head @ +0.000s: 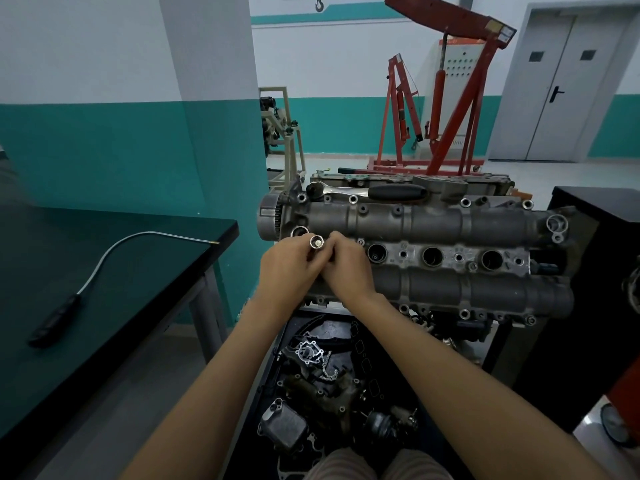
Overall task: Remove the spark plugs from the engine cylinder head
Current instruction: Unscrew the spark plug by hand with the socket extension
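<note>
While hovering over the grey cast-metal cylinder head (433, 223), my left hand (291, 265) and right hand (346, 268) both pinch a shiny steel tubular socket (316, 242), open end toward me, axis roughly upright.

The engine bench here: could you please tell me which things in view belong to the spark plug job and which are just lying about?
For the job:
- cylinder head
- socket, held by left hand and right hand
- ratchet resting on the head
- flexible pickup tool on the table

Lying about:
- engine hoists
- loose parts in the tray below
</note>
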